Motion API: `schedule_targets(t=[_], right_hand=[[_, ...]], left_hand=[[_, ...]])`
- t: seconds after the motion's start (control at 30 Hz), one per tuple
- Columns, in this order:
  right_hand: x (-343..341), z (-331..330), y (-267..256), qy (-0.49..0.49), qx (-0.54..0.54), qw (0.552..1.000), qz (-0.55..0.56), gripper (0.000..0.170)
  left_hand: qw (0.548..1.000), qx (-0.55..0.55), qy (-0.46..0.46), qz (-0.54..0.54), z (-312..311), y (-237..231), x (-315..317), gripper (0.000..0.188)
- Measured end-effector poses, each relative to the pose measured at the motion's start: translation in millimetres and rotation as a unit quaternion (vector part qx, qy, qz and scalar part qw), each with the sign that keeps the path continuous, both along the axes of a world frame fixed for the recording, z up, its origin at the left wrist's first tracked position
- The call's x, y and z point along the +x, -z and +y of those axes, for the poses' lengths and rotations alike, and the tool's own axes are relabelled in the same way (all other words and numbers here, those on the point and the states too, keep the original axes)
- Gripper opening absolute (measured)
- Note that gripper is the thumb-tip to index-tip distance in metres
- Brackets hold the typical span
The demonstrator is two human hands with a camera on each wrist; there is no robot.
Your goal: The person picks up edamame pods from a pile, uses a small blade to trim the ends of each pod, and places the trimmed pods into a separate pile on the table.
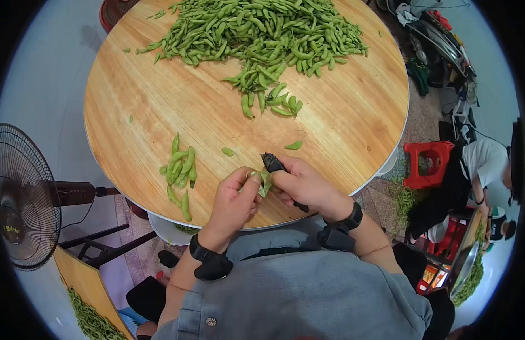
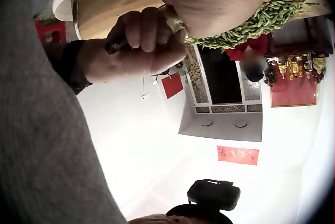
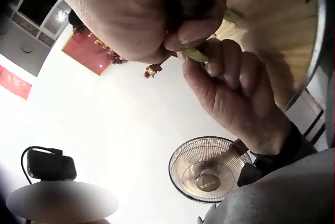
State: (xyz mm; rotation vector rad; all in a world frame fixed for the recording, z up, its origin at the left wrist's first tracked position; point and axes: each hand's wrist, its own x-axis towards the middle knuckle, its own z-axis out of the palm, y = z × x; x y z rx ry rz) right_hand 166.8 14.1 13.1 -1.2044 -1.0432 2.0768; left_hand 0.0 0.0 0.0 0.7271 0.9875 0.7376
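Observation:
Close to the near edge of the round wooden table (image 1: pixel 121 122), my left hand (image 1: pixel 235 195) pinches a green soybean pod (image 1: pixel 263 185) between thumb and fingers. My right hand (image 1: pixel 313 186) grips a black tool (image 1: pixel 272 163) that runs across the palm and sticks out on both sides; its exact kind is hidden by the fingers. The right fingertips meet the pod, and both hands nearly touch there. In the right wrist view the pod (image 3: pixel 197 55) shows between the two thumbs. Left of my hands lies a small pile of pods (image 1: pixel 180 170).
A large heap of pods (image 1: pixel 257 34) covers the table's far side. Two single pods, one (image 1: pixel 228 151) and another (image 1: pixel 293 145), lie just beyond my hands. A standing fan (image 1: pixel 24 198) is at left; a red stool (image 1: pixel 427 164) and another person (image 1: pixel 483 164) are at right.

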Motion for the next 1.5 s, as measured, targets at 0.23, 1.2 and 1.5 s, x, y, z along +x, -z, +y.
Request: schedule_targets(t=[0.23,1.2,1.5], right_hand=[[-13,-2,12,0.068,0.207,0.962,-0.168,0.017],[-22,2,3,-0.001,0.475,0.83,-0.291,0.015],[-34,14,13,0.083,0.239,0.957,-0.138,0.017]], left_hand=[[0.996,0.039,-0.075,0.016,-1,11,10,0.015],[0.959,0.235,-0.089,0.134,2,18,-3,0.019],[0.972,0.034,-0.233,-0.012,2,-3,-6,0.021]])
